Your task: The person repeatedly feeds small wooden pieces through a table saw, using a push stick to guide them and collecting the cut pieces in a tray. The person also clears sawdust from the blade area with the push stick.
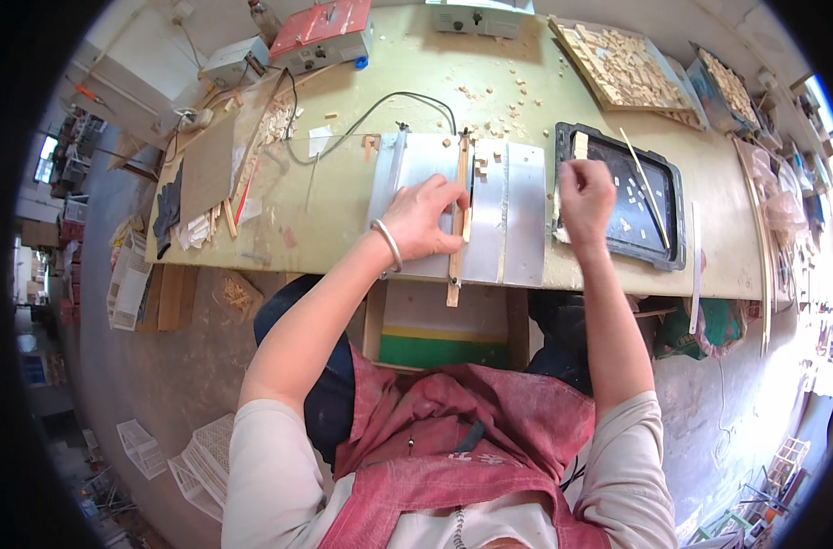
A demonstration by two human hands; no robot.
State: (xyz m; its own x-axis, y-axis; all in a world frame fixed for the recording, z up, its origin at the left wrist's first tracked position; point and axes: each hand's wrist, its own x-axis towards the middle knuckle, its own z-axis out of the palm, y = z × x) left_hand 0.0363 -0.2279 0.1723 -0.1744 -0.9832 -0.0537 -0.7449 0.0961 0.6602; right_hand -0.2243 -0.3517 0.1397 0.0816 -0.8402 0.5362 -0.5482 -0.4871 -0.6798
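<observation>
My left hand (425, 220) lies over a grey metal plate (524, 210), its thumb and fingers closed round a narrow wooden strip (466, 169) that crosses the plate from back to front. Several small wooden blocks (481, 166) sit on the plate just right of the strip. My right hand (588, 197) is closed above the left side of a black tray (677, 224); whatever its fingers hold, if anything, is hidden. A pale wooden piece (581, 145) stands at the tray's left side, just beyond that hand. Small pale chips and a thin stick (645, 183) lie in the tray.
Wooden boards heaped with small blocks (618, 59) stand at the back right. A red metal box (320, 37) and a black cable (380, 97) are at the back left. Cardboard (210, 165) and a dark glove (167, 215) lie left. Below the bench's front edge is an open drawer (444, 352).
</observation>
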